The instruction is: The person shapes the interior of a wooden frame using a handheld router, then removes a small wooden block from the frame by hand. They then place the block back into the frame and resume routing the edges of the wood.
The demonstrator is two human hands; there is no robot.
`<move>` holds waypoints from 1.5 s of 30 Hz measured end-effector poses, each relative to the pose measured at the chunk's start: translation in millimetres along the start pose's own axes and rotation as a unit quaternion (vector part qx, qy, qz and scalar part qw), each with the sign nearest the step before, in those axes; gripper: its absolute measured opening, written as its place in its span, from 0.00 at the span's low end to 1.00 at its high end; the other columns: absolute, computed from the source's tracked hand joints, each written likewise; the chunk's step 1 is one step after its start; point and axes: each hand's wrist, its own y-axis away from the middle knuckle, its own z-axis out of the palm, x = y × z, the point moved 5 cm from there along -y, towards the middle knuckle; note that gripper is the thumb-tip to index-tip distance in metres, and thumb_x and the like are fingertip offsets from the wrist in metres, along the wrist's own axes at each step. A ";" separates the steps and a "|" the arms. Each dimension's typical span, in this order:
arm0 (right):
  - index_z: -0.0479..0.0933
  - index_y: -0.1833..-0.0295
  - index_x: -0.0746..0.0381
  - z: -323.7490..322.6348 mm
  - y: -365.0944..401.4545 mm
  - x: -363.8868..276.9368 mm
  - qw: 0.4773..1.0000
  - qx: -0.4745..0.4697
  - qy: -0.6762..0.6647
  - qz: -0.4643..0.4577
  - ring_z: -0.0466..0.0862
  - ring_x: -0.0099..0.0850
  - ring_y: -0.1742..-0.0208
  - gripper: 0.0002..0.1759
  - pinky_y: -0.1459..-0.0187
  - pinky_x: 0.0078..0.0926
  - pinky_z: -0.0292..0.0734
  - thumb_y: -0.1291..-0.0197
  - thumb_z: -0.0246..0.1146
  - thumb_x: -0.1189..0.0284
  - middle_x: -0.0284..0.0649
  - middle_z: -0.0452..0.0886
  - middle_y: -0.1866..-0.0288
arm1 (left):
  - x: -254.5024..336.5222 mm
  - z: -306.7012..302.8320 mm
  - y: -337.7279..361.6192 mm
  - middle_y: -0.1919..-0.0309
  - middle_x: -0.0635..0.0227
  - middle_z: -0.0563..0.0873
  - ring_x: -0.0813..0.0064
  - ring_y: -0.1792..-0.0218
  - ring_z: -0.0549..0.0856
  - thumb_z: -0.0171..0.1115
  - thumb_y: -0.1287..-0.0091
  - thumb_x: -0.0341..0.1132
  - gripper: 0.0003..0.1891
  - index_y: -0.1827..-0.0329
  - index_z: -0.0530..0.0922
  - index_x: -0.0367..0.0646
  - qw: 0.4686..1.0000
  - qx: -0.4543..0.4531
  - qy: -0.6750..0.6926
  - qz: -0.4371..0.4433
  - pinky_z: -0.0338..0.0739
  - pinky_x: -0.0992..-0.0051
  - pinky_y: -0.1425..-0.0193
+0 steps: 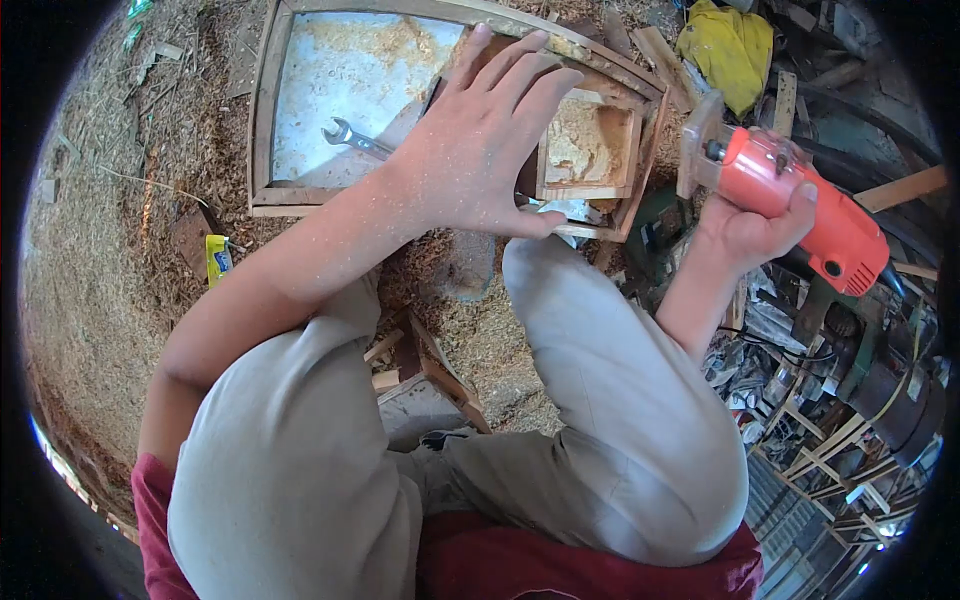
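Note:
My left hand (485, 145) is spread over a wooden-rimmed tray (263, 120), its thumb by the near edge. Under and beside its fingers lies a smaller wooden frame (585, 193) with sawdust inside. A metal open-end wrench (352, 138) rests on the pale tray bottom, partly hidden by my forearm. To the right of the tray, my right hand (735, 235) is wrapped round a red trim router (840, 232). The router is tilted sideways, its clear base plate (703, 145) turned toward the tray and apart from it.
Sawdust and shavings (110, 280) cover the ground. A yellow cloth (728, 55) lies at the upper right, near a wooden strip (902, 188). Scrap and wood pieces crowd the right side. A small yellow packet (217, 258) lies at left; wooden boards (448, 375) stand between my legs.

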 end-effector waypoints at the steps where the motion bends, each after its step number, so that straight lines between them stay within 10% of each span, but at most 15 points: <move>1: 0.71 0.36 0.67 -0.6 0.5 3.1 1.000 -0.009 -0.006 0.013 0.87 0.43 0.47 0.34 0.42 0.48 0.86 0.41 0.72 0.58 0.46 0.82 0.48 | 0.6 -0.1 -0.3 0.29 0.47 0.73 0.45 0.18 0.65 0.81 0.55 0.63 0.61 0.21 0.63 0.38 1.000 -0.009 -0.005 0.003 0.46 0.38 0.10; 16: 0.72 0.37 0.70 -15.6 9.5 -3.0 0.998 0.023 0.046 -0.038 0.86 0.47 0.42 0.35 0.36 0.52 0.83 0.41 0.71 0.56 0.51 0.82 0.46 | -0.1 -3.0 -3.4 0.39 0.50 0.77 0.45 0.30 0.75 0.84 0.62 0.72 0.66 0.24 0.67 0.38 0.999 0.002 -0.037 -0.016 0.48 0.38 0.12; 31: 0.67 0.31 0.67 -18.2 20.6 -2.6 0.999 -0.026 0.042 -0.010 0.85 0.46 0.43 0.37 0.37 0.50 0.83 0.38 0.71 0.58 0.50 0.81 0.44 | 5.5 2.2 -8.4 0.35 0.51 0.75 0.46 0.26 0.72 0.80 0.56 0.55 0.57 0.22 0.67 0.40 0.998 -0.033 -0.059 -0.010 0.46 0.36 0.12; 45: 0.70 0.41 0.65 21.3 31.6 9.6 0.991 -0.108 0.042 -0.066 0.86 0.40 0.52 0.25 0.48 0.40 0.84 0.39 0.70 0.69 0.50 0.81 0.50 | 7.9 4.2 -13.7 0.20 0.51 0.67 0.49 0.14 0.59 0.79 0.51 0.72 0.64 0.19 0.63 0.35 0.998 -0.027 -0.064 0.000 0.43 0.40 0.10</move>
